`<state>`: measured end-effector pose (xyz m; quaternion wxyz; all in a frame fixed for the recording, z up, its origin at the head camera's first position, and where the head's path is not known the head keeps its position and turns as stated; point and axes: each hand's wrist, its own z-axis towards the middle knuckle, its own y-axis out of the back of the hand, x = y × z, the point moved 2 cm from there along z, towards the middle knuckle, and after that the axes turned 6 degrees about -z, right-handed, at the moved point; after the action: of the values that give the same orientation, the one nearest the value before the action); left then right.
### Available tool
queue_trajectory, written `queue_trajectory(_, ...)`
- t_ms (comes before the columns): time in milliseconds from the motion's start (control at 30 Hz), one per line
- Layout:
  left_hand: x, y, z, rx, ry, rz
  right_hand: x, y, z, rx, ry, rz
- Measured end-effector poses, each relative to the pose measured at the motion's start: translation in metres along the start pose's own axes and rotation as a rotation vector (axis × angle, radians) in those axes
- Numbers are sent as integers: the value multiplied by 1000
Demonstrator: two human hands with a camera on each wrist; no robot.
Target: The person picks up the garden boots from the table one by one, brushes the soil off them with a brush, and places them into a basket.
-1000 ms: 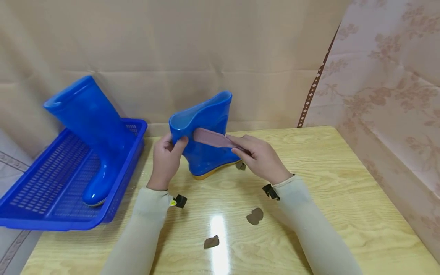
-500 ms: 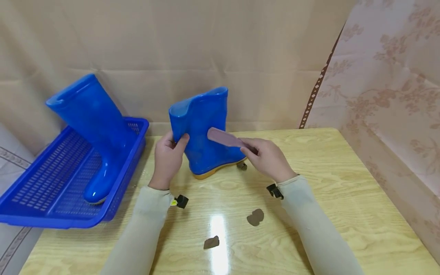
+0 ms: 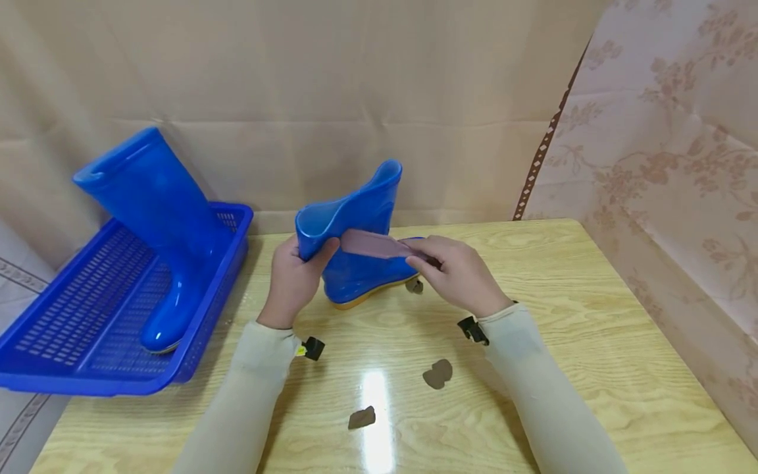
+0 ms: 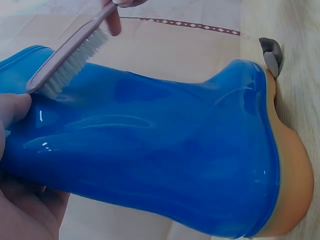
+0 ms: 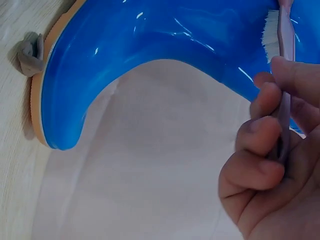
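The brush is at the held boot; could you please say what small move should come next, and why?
Probably a short downward stroke: the right hand grips the brush, bristles facing the boot near its top, where the left hand holds it.

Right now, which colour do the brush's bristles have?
The bristles are white, clearest in the left wrist view.

A pale yellow wood-grained tabletop [image 3: 592, 329] fills the foreground, a white streak of reflected light [image 3: 379, 438] gleaming on its glossy surface. Behind it hangs a creased beige cloth [image 3: 355, 66]. At right, pale pink fabric printed with brownish flowers [image 3: 669, 131] meets it along a brown diamond-patterned band [image 3: 537, 163].
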<state>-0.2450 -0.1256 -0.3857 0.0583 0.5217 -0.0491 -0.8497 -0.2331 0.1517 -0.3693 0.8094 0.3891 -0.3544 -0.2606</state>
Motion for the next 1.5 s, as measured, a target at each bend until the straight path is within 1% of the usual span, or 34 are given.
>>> queue_trajectory(133,-4,-1,0,-10,-19,35,-4,1,0,26,-70,-27)
queue_trajectory(200,-6,-1,0,-28,-33,53,-6,2,0,34,-105,-35)
queue_trajectory(300,-7,-1,0,-53,-33,62,-8,3,0,45,-135,-26)
queue_trajectory(400,-6,0,0,-51,-6,30,-8,4,-1,50,-137,-17)
queue_trajectory(500,-4,1,0,-25,25,-21,-9,4,-1,48,-134,-21)
queue_trajectory(633,-1,1,0,-4,34,-49,-9,4,-2,50,-130,-28)
queue_trajectory(800,-1,1,0,13,26,-61,-8,4,-1,58,-106,-50)
queue_trajectory(900,-2,2,-1,20,33,-62,-7,4,-1,59,-97,-61)
queue_trajectory(967,-2,3,-1,23,34,-60,-7,6,-1,57,-101,-65)
queue_trajectory(1167,-2,9,0,10,20,-13,-5,9,-2,60,-114,-59)
queue_trajectory(1333,-1,5,2,-2,-6,-13,-6,12,-3,54,-131,-43)
queue_trajectory(1400,0,3,2,-5,7,-19,-6,13,-3,52,-137,-39)
queue_trajectory(1500,1,2,2,-2,60,-47,-7,13,-2,46,-139,-36)
